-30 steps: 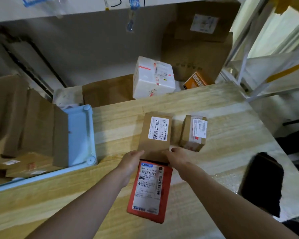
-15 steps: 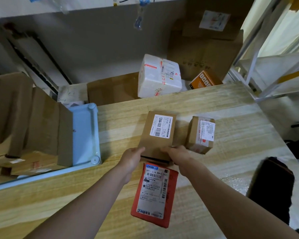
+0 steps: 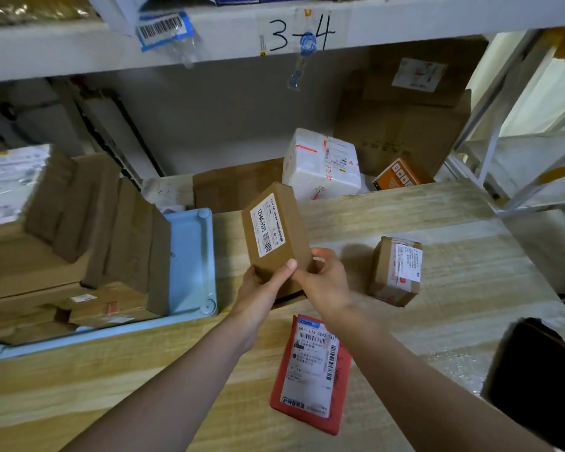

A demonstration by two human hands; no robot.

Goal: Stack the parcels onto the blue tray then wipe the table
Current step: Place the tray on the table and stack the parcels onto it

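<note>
Both hands, left [image 3: 261,290] and right [image 3: 323,282], grip the brown box [image 3: 276,238] at center frame; carry it level leftward onto the tray [image 3: 193,256] stack.

Bare tray strip [image 3: 193,256] open; stacked boxes [image 3: 111,230] block beyond.

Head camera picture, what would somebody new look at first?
Probably the brown box in the middle, gripped by the left hand and right hand above the wooden table. Then the bright red parcel lying flat nearer the person, and the blue tray at left, full of cardboard parcels.
</note>
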